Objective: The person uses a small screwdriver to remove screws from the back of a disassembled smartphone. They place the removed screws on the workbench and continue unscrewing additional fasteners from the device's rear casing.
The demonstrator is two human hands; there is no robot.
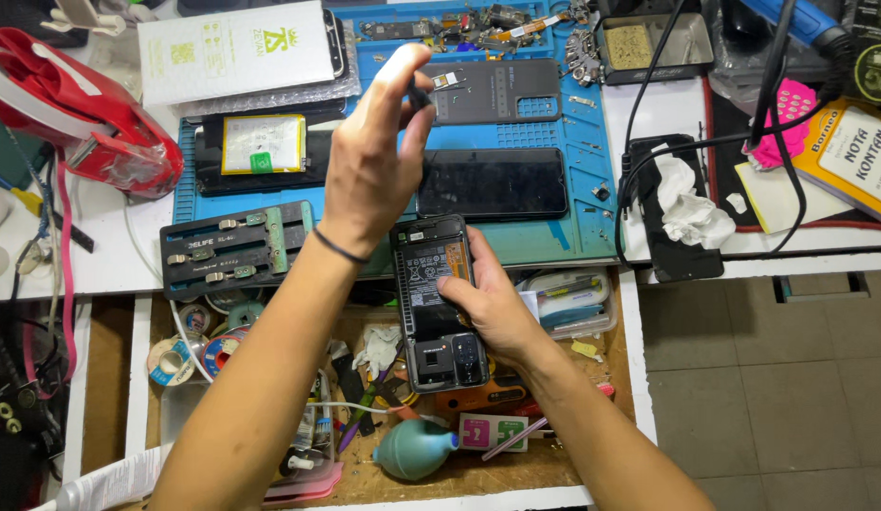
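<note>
blue mat [582, 189] covering the white bench [100, 270], red tape dispenser [90, 118] sitting left, black opened phone [439, 303] showing an orange-edged battery, teal blower bulb [414, 449] lying below

I see a glossy black glass phone screen [493, 183] lying on the matt blue rubbery mat [582, 189]. The opened phone [439, 303] under my right hand [493, 308] shows dull plastic and metal inside. The drawer floor [545, 454] looks like rough bare wood. A crumpled white tissue [691, 210] looks soft; the teal blower bulb [414, 448] is smooth rubber.
</note>
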